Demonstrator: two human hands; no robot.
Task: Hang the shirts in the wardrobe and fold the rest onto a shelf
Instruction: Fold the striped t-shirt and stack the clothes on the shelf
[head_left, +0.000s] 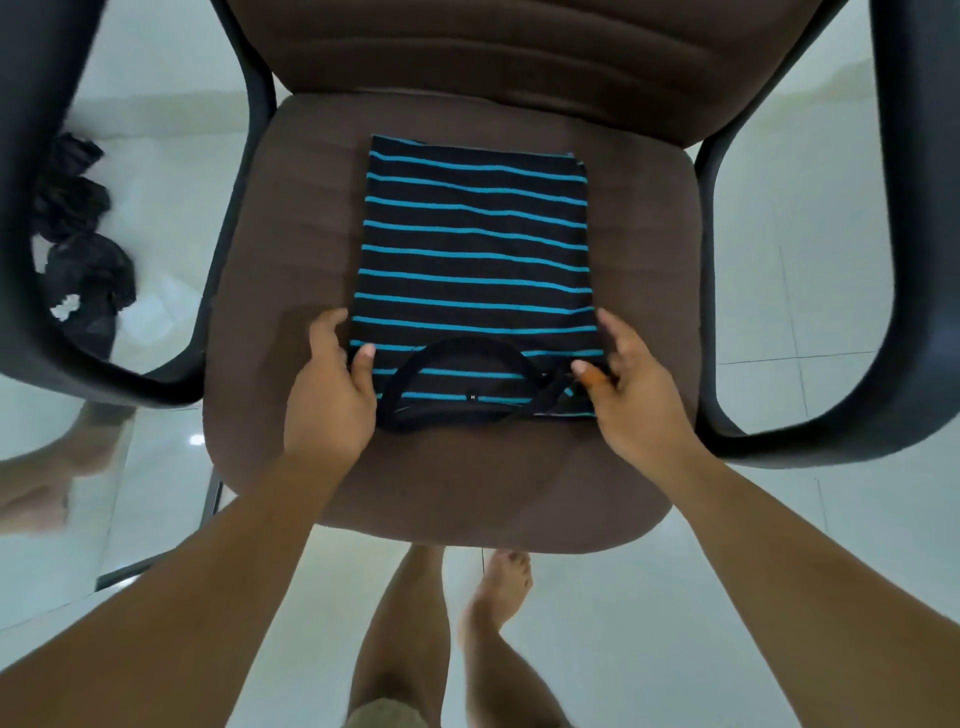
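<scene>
Nearest you, your bare legs and one foot (498, 587) stand on the glossy pale tile floor (810, 291); the other foot is hidden under the seat, and your forearms are cut off at the bottom corners.

Your left hand (332, 384) lies at the near left corner of the folded striped t-shirt (475, 249), thumb on top of the cloth and the fingers curled along its edge; whether they reach underneath you cannot tell. Your right hand (631, 384) takes the near right corner, thumb over the cloth by the collar, fingers bent round the side. Something orange shows at that thumb, too small to identify.

The shirt is a soft knit, black with thin turquoise stripes, folded to a neat rectangle and lying flat in the middle of the chair seat (291, 249). Its black ribbed collar makes an oval loop at the near end, with a tiny label inside that is unreadable.

The seat is brown fabric, padded, with rounded corners; smooth black plastic armrests (904, 260) curve past both sides, their tops cut off.

Farther left, on the floor, a crumpled dark garment (83, 249) lies partly hidden behind the left armrest.
</scene>
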